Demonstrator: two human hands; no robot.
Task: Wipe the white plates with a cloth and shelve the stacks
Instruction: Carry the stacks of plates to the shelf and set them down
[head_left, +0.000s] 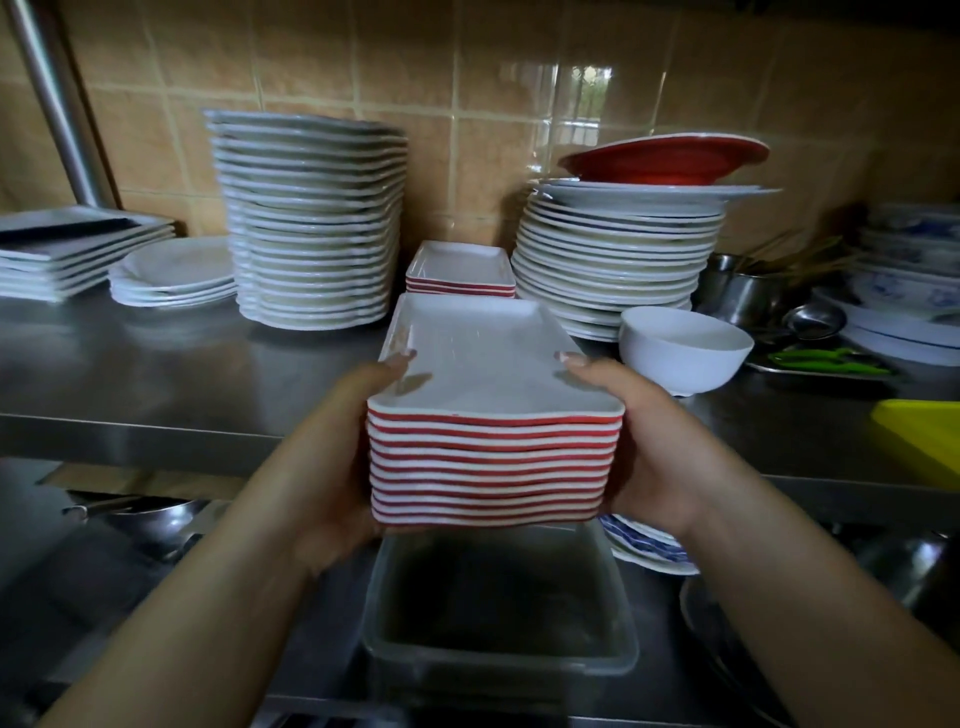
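The person's left hand and right hand grip opposite sides of a stack of rectangular red-and-white plates, thumbs on the top rim, held at the steel shelf edge, above a clear plastic tub

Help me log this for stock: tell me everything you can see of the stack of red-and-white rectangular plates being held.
The held stack is about a dozen rectangular plates, white inside with red undersides, glossy like melamine or ceramic, nested level so the edges read as red and white stripes. The left hand and right hand grip its short sides, thumbs hooked over the top plate's rim. It hangs in the air at the steel shelf's front edge, above a clear plastic tub, in front of a smaller matching stack.
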